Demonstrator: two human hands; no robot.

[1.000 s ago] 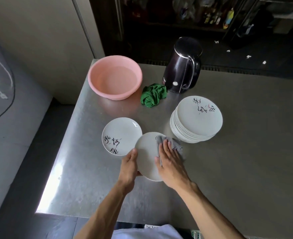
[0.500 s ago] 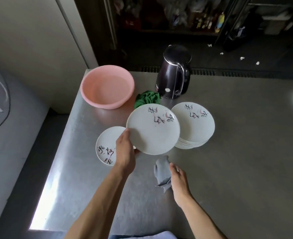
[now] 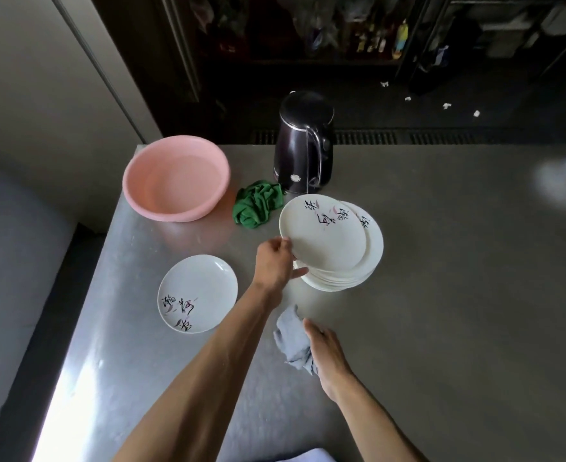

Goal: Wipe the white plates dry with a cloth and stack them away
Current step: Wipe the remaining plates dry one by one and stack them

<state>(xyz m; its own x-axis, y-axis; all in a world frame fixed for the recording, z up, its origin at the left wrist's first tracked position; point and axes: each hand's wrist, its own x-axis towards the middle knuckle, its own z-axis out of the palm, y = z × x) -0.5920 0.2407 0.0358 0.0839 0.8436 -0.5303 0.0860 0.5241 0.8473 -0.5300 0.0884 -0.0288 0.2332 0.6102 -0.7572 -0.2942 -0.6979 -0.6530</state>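
My left hand (image 3: 275, 261) grips the rim of a white plate (image 3: 321, 235), thumb on top and fingers underneath. I hold it over the stack (image 3: 338, 283), which stands just in front of the kettle (image 3: 303, 151). The plate sits off-centre, pushed towards the kettle's left side. I cannot tell whether it is fully down on the pile or a touch above it.

My right hand (image 3: 324, 348) rests on the grey cloth (image 3: 291, 338), farther from the kettle than the stack and nearer to me. The fingers lie fairly straight on the cloth rather than bunching it.

By my reckoning most of the work is done. The pile is already many plates deep, and this one only needs squaring up and letting go. One plate (image 3: 197, 293) lies alone on the steel table (image 3: 441, 261), well in front of the kettle and off to its left. I take it to be the last one to wipe and stack, though I cannot see whether it is wet.

A green rag (image 3: 258, 206) lies against the kettle's base on the left, and the pink basin (image 3: 175, 211) stands farther left.
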